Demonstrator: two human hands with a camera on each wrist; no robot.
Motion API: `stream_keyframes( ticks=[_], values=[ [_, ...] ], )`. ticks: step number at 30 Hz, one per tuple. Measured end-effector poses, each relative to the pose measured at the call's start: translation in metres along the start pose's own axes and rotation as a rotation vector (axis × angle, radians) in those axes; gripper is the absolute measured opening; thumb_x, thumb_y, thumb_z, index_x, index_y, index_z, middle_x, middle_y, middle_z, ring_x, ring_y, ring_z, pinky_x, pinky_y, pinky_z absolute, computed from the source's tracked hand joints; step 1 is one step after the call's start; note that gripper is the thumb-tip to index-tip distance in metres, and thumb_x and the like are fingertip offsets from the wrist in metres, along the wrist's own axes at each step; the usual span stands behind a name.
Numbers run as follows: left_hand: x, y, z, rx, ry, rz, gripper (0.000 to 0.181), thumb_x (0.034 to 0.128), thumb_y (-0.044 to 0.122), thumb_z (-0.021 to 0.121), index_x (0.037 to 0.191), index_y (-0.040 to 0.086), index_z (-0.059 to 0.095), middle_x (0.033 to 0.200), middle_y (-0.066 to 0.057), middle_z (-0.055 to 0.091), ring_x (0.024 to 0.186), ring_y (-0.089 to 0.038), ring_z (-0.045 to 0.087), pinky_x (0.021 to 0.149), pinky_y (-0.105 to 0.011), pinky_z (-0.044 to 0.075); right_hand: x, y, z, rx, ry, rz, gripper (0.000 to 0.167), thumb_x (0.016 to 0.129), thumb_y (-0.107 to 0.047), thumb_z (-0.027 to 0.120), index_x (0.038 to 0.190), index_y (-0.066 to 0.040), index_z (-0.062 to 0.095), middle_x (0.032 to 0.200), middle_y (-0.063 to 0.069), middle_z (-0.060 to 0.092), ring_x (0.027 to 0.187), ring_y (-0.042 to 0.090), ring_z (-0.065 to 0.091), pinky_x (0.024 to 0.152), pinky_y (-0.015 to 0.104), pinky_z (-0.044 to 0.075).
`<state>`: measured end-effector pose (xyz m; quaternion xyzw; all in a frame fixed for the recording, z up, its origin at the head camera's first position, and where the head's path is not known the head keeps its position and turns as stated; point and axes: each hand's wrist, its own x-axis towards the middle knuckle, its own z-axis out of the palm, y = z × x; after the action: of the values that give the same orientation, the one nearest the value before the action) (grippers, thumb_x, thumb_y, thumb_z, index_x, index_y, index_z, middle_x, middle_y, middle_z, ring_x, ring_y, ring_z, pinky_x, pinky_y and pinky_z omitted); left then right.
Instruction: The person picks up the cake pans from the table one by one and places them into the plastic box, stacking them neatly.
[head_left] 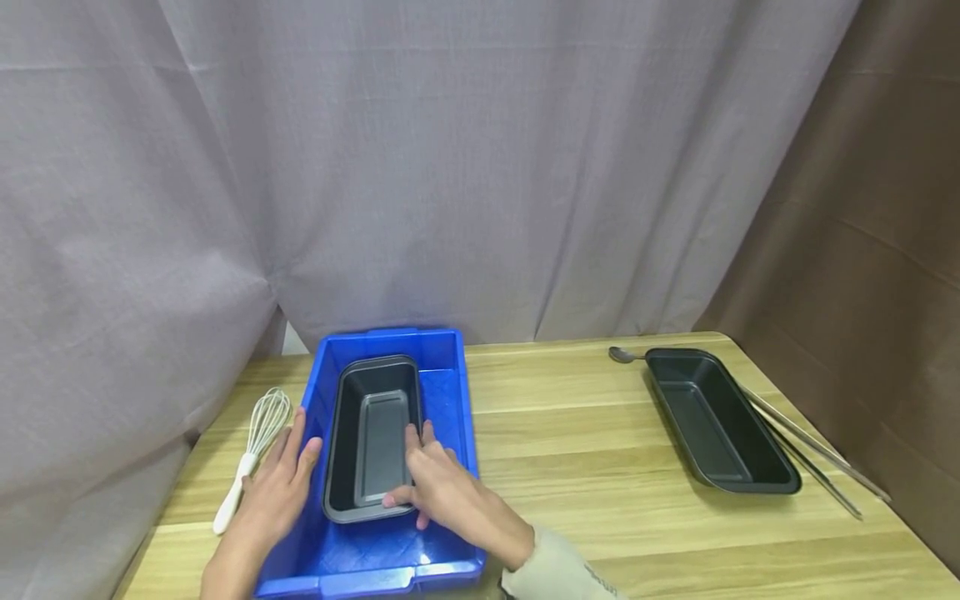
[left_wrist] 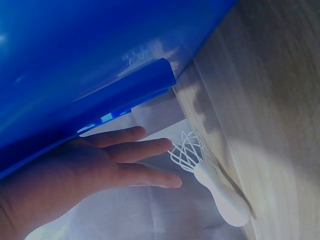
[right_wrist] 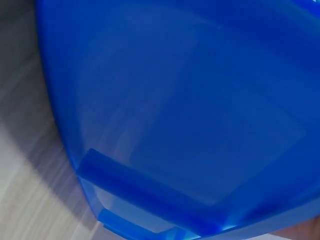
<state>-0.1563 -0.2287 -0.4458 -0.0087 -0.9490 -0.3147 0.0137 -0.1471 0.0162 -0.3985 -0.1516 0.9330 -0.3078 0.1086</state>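
A dark loaf pan (head_left: 386,450) lies inside a blue plastic bin (head_left: 446,575). Over the pan's right side is my right hand (head_left: 442,487), fingers spread; its thumb and index finger reach over the pan's interior. Whether it touches the rim is hard to tell. My left hand (head_left: 273,492) is at the bin's left wall, fingers extended outside it, thumb on the inner side. In the left wrist view those straight fingers are near a white whisk (left_wrist: 225,197). The right wrist view is mostly the bin's wall (right_wrist: 190,110), hiding nearly all of the right hand.
A second dark loaf pan (head_left: 705,425) stands at the right of the wooden table (head_left: 555,467). A spoon (head_left: 621,355) shows beside its far left corner, and long thin metal utensils (head_left: 817,475) stick out on its right. Grey curtain (head_left: 487,167) hangs behind.
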Motion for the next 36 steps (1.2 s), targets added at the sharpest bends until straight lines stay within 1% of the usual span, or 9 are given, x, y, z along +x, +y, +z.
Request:
stream_keyframes(
  ticks=[4,10,13,17,21,25,28,31,36],
  values=[
    [0.003,-0.009,0.006,-0.004,0.029,0.021,0.070,0.1205,0.050,0.025,0.178,0.014,0.009,0.172,-0.041,0.024,0.154,-0.068,0.029,0.107,-0.100,0.010,-0.001,-0.002,-0.002,-0.143,-0.018,-0.014,0.099,0.096,-0.034,0.082,0.162,0.019,0.032,0.166,0.048,0.026,0.037,0.007,0.056,0.055,0.022,0.058],
    [0.015,-0.036,0.020,0.029,0.068,0.047,0.074,0.1169,0.063,0.018,0.179,0.025,0.003,0.174,-0.037,0.026,0.155,-0.066,0.032,0.103,-0.101,0.012,0.001,-0.005,-0.001,-0.284,-0.004,0.002,0.102,0.094,-0.045,0.082,0.162,0.017,0.036,0.166,0.041,0.037,0.035,0.005,0.054,0.053,0.020,0.057],
    [0.013,-0.028,0.013,0.021,0.029,0.025,0.072,0.1189,0.057,0.022,0.178,0.020,0.004,0.175,-0.038,0.022,0.156,-0.066,0.027,0.105,-0.101,0.009,0.003,-0.005,-0.001,-0.269,-0.001,0.010,0.102,0.093,-0.044,0.083,0.162,0.016,0.037,0.167,0.038,0.038,0.034,0.006,0.054,0.054,0.021,0.058],
    [0.003,-0.001,-0.004,0.014,-0.042,-0.010,0.070,0.1211,0.047,0.023,0.177,0.008,0.005,0.174,-0.041,0.017,0.158,-0.065,0.021,0.109,-0.099,0.008,0.004,-0.005,-0.005,-0.252,0.006,0.003,0.101,0.093,-0.043,0.086,0.161,0.016,0.040,0.166,0.038,0.041,0.037,0.010,0.060,0.063,0.023,0.062],
    [-0.005,0.017,-0.013,0.027,-0.082,-0.038,0.069,0.1219,0.043,0.022,0.176,0.004,0.003,0.175,-0.040,0.014,0.160,-0.063,0.019,0.113,-0.097,0.008,-0.001,-0.001,-0.017,-0.252,0.051,-0.067,0.089,0.093,-0.044,0.087,0.155,0.011,0.053,0.158,0.037,0.053,0.089,0.027,0.084,0.094,0.040,0.066],
    [-0.007,0.016,-0.012,0.028,-0.088,-0.050,0.068,0.1219,0.043,0.022,0.176,0.005,0.003,0.175,-0.040,0.014,0.159,-0.065,0.019,0.113,-0.096,0.008,-0.020,0.006,-0.036,-0.265,0.065,-0.239,0.073,0.101,-0.047,0.078,0.149,0.005,0.063,0.157,0.030,0.059,0.142,0.042,0.063,0.113,0.053,0.057],
    [0.001,-0.004,0.000,0.016,-0.050,-0.026,0.071,0.1203,0.052,0.019,0.177,0.014,0.001,0.175,-0.039,0.018,0.158,-0.066,0.022,0.110,-0.098,0.008,-0.035,0.018,-0.050,-0.245,0.064,-0.339,0.067,0.107,-0.048,0.069,0.153,0.000,0.062,0.167,0.025,0.050,0.160,0.044,0.041,0.127,0.059,0.041],
    [0.002,-0.007,0.003,0.007,-0.020,-0.009,0.071,0.1202,0.052,0.021,0.178,0.015,0.003,0.175,-0.039,0.020,0.158,-0.066,0.024,0.108,-0.099,0.009,-0.046,0.037,-0.060,-0.236,0.112,-0.378,0.067,0.109,-0.048,0.066,0.157,-0.003,0.059,0.172,0.026,0.040,0.167,0.050,0.020,0.130,0.067,0.029],
    [-0.004,0.013,-0.008,0.017,-0.046,-0.021,0.069,0.1215,0.045,0.024,0.176,0.008,0.005,0.174,-0.041,0.018,0.158,-0.066,0.022,0.111,-0.098,0.008,-0.063,0.078,-0.076,-0.291,0.237,-0.316,0.073,0.104,-0.050,0.070,0.159,-0.005,0.056,0.175,0.030,0.027,0.165,0.058,0.006,0.129,0.075,0.015]
  ],
)
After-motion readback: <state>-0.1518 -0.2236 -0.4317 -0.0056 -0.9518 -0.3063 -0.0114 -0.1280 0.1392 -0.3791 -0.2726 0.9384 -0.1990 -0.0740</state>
